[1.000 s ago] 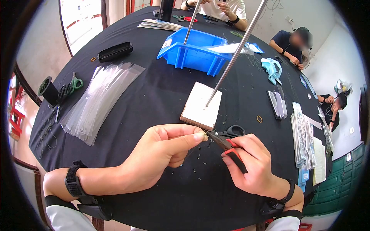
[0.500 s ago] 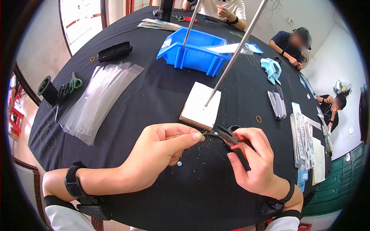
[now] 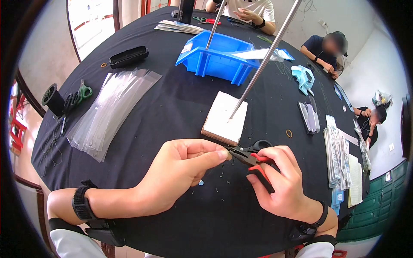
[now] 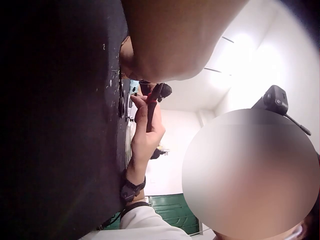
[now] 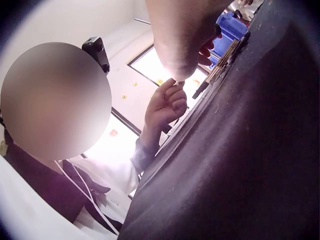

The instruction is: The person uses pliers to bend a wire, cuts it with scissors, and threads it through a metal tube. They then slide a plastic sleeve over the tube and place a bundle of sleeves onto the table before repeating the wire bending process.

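Note:
In the head view my left hand (image 3: 180,172) pinches a tiny thing between thumb and forefinger; its kind I cannot tell, as the fingertips hide most of it. My right hand (image 3: 282,182) grips pliers (image 3: 246,158) with red handles and dark jaws, their tips right at the left fingertips. Below the hands, a small pale blue disc (image 3: 201,182) and several short clippings lie on the black cloth. Black-handled scissors (image 3: 262,145) lie partly behind the pliers. The left wrist view shows the right hand (image 4: 145,132) around the pliers; the right wrist view shows the curled left hand (image 5: 167,102).
Just beyond the hands stands a white-topped block (image 3: 223,116) with a slanting metal rod (image 3: 262,64). Farther off is a blue bin (image 3: 219,64). Clear plastic sleeves (image 3: 114,112) and a thread spool (image 3: 52,101) lie left; a stapler-like object (image 3: 309,116) and packets (image 3: 335,155) right. Other people sit around the table.
The pliers drew back right from the left fingertips, then came in again to meet them. The left hand has stayed nearly in place, still pinching.

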### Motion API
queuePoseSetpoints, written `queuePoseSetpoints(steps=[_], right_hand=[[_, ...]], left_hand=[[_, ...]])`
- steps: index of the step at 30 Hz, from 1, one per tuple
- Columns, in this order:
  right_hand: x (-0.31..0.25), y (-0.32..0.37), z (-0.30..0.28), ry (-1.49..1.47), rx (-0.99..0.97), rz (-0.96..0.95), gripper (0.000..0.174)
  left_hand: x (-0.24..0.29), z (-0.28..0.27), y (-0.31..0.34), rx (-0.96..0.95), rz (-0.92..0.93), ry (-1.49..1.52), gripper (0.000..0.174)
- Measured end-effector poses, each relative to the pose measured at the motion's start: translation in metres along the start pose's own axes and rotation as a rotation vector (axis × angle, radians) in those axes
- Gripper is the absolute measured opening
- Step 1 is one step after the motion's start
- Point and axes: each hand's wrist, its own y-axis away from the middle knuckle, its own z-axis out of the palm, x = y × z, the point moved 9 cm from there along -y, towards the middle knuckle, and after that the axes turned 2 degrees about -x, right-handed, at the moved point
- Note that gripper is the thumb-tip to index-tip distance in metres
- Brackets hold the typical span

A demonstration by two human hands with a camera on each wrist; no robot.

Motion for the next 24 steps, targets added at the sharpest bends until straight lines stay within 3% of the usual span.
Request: queuePoseSetpoints(steps=[9,16,19,24], right_hand=[[-0.004,0.001,-0.001,0.0,0.002,-0.036,0.021],[0.006,0.005,0.002,-0.227,-0.069,0.068,0.019],[0.008,0.006,0.002,-0.234,-0.051,0.056,0.019],[0.007,0.005,0.001,-0.196,-0.035,0.024,0.018]], left_hand=[[-0.001,0.001,0.0,-0.015,0.014,-0.027,0.016],[0.005,0.003,0.001,-0.056,0.096,-0.134,0.017],[0.015,0.008,0.005,-0.063,0.228,-0.348,0.018],[0.022,0.011,0.007,-0.065,0.296,-0.501,0.019]])
